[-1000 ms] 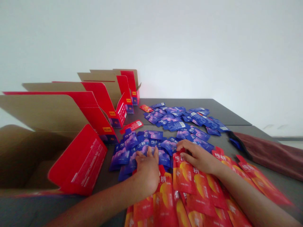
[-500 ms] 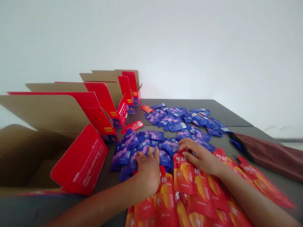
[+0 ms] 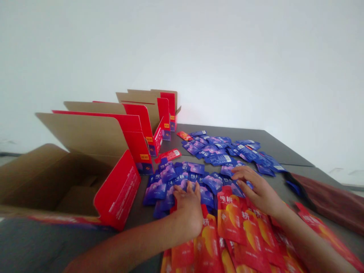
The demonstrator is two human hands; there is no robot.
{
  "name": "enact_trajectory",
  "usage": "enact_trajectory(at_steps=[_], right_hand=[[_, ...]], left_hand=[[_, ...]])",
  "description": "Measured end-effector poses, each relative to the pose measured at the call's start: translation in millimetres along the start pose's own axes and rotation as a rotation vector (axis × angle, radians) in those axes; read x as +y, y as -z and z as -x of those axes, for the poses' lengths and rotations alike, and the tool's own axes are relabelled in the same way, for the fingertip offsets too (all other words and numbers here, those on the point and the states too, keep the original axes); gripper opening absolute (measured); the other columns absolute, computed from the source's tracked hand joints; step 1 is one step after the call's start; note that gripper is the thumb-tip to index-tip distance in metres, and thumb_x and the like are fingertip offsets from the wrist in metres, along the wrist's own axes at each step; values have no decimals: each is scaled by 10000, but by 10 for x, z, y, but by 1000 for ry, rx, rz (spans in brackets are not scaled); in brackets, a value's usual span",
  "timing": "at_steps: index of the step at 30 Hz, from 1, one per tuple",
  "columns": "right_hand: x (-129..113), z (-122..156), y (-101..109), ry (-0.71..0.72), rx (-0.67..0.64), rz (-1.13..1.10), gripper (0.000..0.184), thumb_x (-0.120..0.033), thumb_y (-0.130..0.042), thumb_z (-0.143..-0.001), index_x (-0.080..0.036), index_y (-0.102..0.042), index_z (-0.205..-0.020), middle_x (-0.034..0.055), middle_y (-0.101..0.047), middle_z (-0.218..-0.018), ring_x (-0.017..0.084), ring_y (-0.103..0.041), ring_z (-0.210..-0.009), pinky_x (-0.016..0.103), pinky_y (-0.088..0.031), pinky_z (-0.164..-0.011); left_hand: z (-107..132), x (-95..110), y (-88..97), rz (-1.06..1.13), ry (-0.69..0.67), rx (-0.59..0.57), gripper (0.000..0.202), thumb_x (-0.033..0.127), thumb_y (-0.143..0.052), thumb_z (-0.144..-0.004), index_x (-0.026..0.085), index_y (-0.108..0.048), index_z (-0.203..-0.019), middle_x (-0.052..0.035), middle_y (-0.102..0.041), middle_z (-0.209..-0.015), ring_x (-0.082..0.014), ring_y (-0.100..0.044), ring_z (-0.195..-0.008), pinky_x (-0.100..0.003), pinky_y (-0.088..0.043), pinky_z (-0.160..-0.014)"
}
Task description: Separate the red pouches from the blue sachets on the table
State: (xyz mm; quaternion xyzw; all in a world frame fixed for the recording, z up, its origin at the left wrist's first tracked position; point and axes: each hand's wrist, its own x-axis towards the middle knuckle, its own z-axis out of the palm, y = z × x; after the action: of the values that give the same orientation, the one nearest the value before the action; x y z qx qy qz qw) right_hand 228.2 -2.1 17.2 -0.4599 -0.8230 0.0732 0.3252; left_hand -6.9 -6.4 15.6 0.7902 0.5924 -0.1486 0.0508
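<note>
My left hand [image 3: 187, 206] lies over the near pile of blue-purple pouches [image 3: 182, 176], its fingers spread and touching the pouches. My right hand [image 3: 260, 189] is at the right side of that pile, over the blue pouches and beside the top of a red-orange pouch [image 3: 229, 214]. Its fingers are curved, with a gap between thumb and forefinger; nothing shows in its grasp. More red-orange pouches lie overlapped below both hands, partly hidden by my forearms.
An open red carton [image 3: 116, 193] stands at the left, with several more open cartons [image 3: 148, 129] in a row behind it. Loose blue pouches [image 3: 218, 148] lie farther back, near a red pouch [image 3: 168, 155]. A brown cloth bag [image 3: 327, 197] lies at the right on the dark table [image 3: 295, 157].
The view has shifted, so everything sits farther right. My right hand has moved off the red-orange pouch's top toward the right. My left hand stays on the blue pouches.
</note>
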Motion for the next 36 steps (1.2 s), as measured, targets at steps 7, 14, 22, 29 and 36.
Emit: enact_trajectory(at_steps=[7,14,22,29,36], right_hand=[[-265,-279,78,81,-237,93,158,-172,-449,-939,-233,-564,-1028,99,-593,-1154,228,-570,-1086,382,-463,-918],[-404,-1056,-221,24,-391,285,203,-184,-497,-911,-180,-606,-1082,92,-652,-1068,199,-636,-925,318,-478,-816],[-430,-1948,-1066,-57,-443,501,321,-182,-492,-899,-127,-563,-1208,187,-646,-1194,286,-638,-1062,369,-487,-843],[-427,-2248,-1609,57,-581,539,505,-220,-595,-882,-225,-474,-1372,135,-487,-1444,302,-467,-1302,490,-436,-989],[-394,-2231,-1811,36,-546,618,373,-360,-589,-943,-167,-561,-1261,100,-584,-1260,242,-605,-1074,469,-519,-900]], left_hand=[[-45,21,-76,26,19,33,719,52,-471,-824,287,-271,-1474,-135,-317,-1553,-421,-446,-1308,-608,-454,-998],[-55,35,-127,24,28,63,794,97,-580,-764,269,-271,-1475,-155,-332,-1547,-448,-439,-1306,-632,-421,-1019],[-107,50,-166,-41,9,37,825,157,-606,-767,263,-227,-1492,-144,-270,-1564,-459,-417,-1318,-642,-403,-1026],[-126,37,-139,70,-16,2,861,271,-673,-735,248,-255,-1487,-148,-294,-1557,-488,-376,-1340,-694,-357,-1040],[-158,51,-181,87,-34,24,772,300,-655,-766,252,-334,-1466,-140,-296,-1564,-494,-356,-1351,-719,-350,-1035]])
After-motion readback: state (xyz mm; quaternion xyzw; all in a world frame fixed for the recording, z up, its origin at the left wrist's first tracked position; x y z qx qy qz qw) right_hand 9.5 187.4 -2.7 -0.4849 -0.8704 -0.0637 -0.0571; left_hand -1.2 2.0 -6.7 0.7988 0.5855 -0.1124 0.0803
